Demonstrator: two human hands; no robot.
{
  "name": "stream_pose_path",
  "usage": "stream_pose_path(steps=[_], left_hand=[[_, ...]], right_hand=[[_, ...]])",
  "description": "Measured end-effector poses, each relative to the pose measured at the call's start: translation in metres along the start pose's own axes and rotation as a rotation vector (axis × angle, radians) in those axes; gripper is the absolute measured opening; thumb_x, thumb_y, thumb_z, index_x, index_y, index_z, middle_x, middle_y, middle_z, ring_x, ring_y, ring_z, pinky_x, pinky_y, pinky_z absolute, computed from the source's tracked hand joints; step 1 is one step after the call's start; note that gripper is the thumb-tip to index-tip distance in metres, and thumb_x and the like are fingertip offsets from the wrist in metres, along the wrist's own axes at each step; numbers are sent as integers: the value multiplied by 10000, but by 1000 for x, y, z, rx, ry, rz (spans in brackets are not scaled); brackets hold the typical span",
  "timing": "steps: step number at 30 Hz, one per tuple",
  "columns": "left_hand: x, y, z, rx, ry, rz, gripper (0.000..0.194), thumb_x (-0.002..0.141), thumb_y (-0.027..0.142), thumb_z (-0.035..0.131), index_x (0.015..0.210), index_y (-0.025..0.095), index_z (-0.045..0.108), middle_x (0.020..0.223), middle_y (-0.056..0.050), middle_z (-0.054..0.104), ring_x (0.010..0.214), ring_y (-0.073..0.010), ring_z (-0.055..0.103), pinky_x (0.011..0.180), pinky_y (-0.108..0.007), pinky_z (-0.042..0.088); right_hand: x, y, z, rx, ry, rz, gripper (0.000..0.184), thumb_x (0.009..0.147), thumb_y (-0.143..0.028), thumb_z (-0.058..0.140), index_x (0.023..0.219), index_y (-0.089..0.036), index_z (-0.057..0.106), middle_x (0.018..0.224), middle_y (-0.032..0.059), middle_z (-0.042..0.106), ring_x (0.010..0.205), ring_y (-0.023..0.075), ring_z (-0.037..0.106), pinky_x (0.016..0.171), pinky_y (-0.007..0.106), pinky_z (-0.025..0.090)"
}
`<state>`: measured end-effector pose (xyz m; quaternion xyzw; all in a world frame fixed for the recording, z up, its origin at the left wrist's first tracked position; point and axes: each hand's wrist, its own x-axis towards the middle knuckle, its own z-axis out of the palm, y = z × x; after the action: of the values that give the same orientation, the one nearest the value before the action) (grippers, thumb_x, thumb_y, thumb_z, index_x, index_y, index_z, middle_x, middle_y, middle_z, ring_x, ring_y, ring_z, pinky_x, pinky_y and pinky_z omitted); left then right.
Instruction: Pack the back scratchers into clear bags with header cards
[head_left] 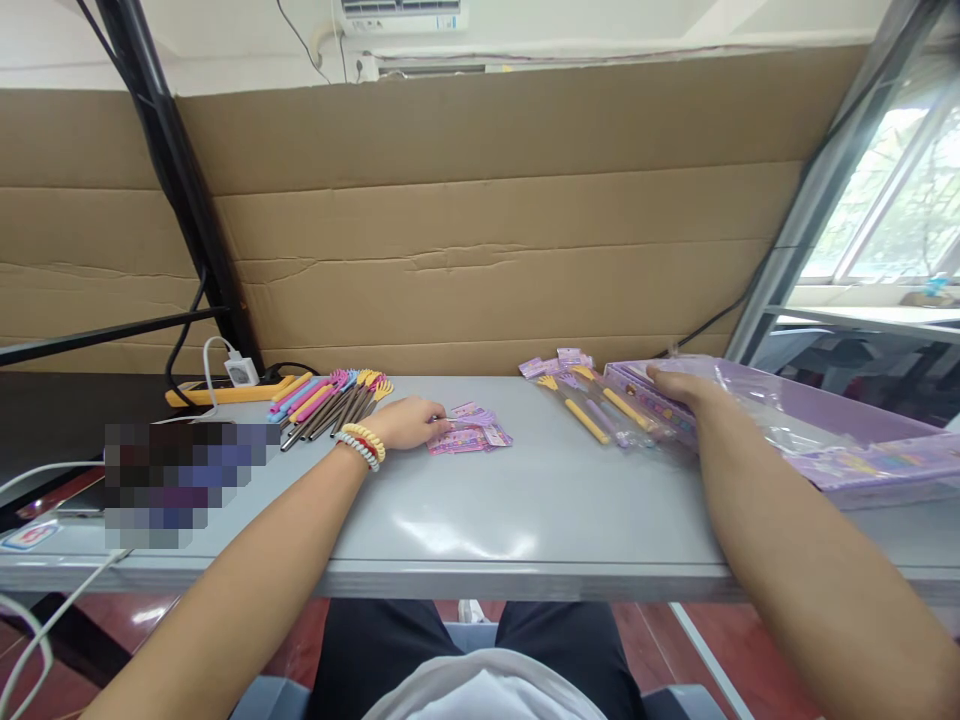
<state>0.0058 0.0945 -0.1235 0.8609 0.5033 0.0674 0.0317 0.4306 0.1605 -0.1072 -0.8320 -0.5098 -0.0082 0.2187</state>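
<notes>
My left hand [405,422], with beaded bracelets at the wrist, is closed at the near-left edge of a small pile of purple and pink printed cards [480,432]. Its fingertips pinch one of them. At the right, my right hand [686,388] reaches over the left end of a shallow purple box [862,415]. Its fingers are bent at the clear plastic bags [787,420] in the box and seem to grip one; the fingertips are partly hidden. Between the hands lie several yellow- and purple-handled forks [581,412] in clear bags with purple card tops.
Bunched forks [330,400] with coloured handles lie left of my left hand. Behind them is a yellow power strip [225,392] with a white charger [241,370]. A blurred patch covers things at the left. A cardboard wall [495,220] closes the grey table's [525,520] back.
</notes>
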Motion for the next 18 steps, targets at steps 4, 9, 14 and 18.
stream_pose_path(steps=[4,9,14,18], left_hand=[[0,1,0,5,-4,2,431,858,515,347,937,226,657,817,-49,677,714,-179,596,630,-263,403],[0,5,-1,11,17,-24,419,859,508,357,946,221,650,849,-53,684,754,-187,605,635,-263,403],[1,7,-6,68,272,-248,370,890,383,310,934,191,623,964,-95,674,882,-236,611,708,-309,425],[-1,4,-12,53,389,-451,386,907,357,264,929,167,599,970,-142,664,907,-279,612,711,-352,436]], right_hand=[[-10,-9,-10,56,78,152,678,878,-504,308,1193,41,560,1191,337,508,1129,410,468,841,465,387],[-48,-53,-26,261,546,-287,448,868,-276,405,1172,11,565,1239,250,523,1190,290,447,1001,354,327],[-113,-113,-23,685,421,-843,204,815,-267,506,931,-176,647,1043,112,624,907,210,593,798,343,476],[-138,-133,-5,1110,-55,-818,281,770,-329,576,1010,-190,621,629,1,587,480,114,499,481,269,426]])
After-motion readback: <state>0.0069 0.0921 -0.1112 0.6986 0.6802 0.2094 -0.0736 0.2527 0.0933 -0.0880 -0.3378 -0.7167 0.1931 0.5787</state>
